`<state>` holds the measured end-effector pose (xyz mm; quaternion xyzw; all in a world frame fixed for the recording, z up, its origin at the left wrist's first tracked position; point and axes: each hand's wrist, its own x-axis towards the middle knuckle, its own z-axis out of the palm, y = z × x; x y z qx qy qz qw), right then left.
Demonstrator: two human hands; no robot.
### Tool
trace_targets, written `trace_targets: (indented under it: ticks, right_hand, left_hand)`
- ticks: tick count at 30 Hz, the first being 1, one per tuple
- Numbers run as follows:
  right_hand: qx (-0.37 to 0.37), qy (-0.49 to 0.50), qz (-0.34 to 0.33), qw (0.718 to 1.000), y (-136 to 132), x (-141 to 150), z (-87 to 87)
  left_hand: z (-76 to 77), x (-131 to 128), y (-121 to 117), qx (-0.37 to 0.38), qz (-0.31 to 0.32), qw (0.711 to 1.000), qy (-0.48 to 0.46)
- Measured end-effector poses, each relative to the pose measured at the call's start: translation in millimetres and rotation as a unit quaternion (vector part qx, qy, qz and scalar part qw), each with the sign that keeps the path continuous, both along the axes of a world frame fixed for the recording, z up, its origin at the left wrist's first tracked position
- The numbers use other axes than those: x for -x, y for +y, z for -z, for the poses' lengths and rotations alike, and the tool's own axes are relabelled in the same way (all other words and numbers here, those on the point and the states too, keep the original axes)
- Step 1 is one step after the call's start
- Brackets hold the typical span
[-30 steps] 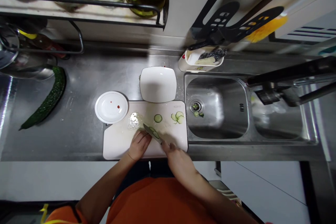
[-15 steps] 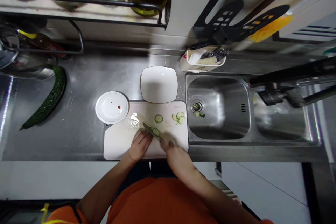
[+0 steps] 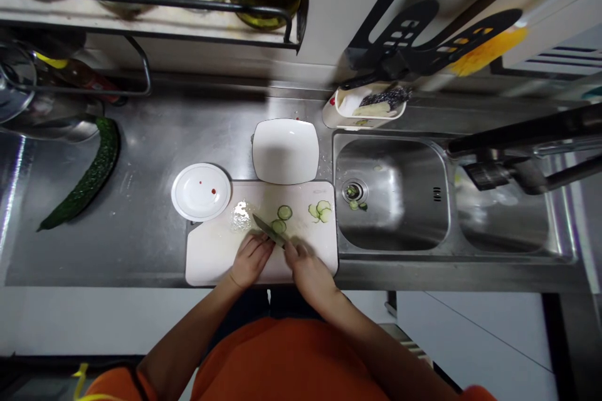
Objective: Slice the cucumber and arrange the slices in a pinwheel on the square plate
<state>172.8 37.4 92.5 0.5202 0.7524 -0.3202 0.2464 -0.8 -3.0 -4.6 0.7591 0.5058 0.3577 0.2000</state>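
My right hand grips a small kitchen knife, its blade slanting up and left over the white cutting board. Close against the blade, the fingers of my left hand are closed on a piece of cucumber, which they almost wholly hide. Just beyond the knife lie two round cucumber slices, a near slice and a far slice. A small pile of cucumber slices rests at the board's right side. Wet drops shine on the board's left part.
Behind the board stands a white square plate; a white oval dish with red specks overlaps its left corner. A whole cucumber lies at far left. The steel sink is to the right, with cucumber scraps by its drain. A rack overhangs the counter.
The knife has come down beside my left fingers, and my right hand has shifted slightly left. A slice that was at the blade now lies flat on the board by the other one.
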Motion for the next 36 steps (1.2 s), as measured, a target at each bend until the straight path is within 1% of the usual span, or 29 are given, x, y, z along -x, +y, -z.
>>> trace_targets:
  ticks: [4, 7, 10, 13, 16, 21, 29, 36]
  right_hand:
    - [-0.001, 0.021, 0.017, 1.000, -1, -2, 2.5]
    - [0.002, 0.018, 0.036, 0.999, 2, -5, -2.0]
    - [0.002, -0.013, 0.042, 0.999, 5, -7, -11.5]
    - [0.015, -0.037, 0.028, 0.999, 5, -8, -23.6]
    - [0.031, -0.043, 0.018, 0.998, 2, -10, -34.3]
    - [0.050, -0.046, 0.033, 0.997, -4, -15, -45.2]
    - [0.051, -0.040, 0.024, 0.998, -16, -22, -48.3]
    - [0.052, -0.048, 0.008, 0.997, -22, -20, -51.2]
  left_hand:
    - [-0.7, 0, 1, 0.005, -0.001, 1.000, -0.003]
    - [-0.3, 0, 1, 0.002, 0.001, 1.000, 0.001]
    - [0.5, 0, 0, -0.005, -0.007, 1.000, 0.006]
    - [0.5, 0, -1, -0.005, -0.012, 1.000, 0.004]
    - [-0.6, 1, -1, -0.002, -0.011, 1.000, 0.001]
    - [-2.2, 1, 0, 0.004, -0.014, 1.000, 0.000]
    - [-2.9, 1, 0, -0.004, -0.005, 1.000, 0.000]
    - [-6.5, 3, -2, -0.011, -0.009, 1.000, -0.004]
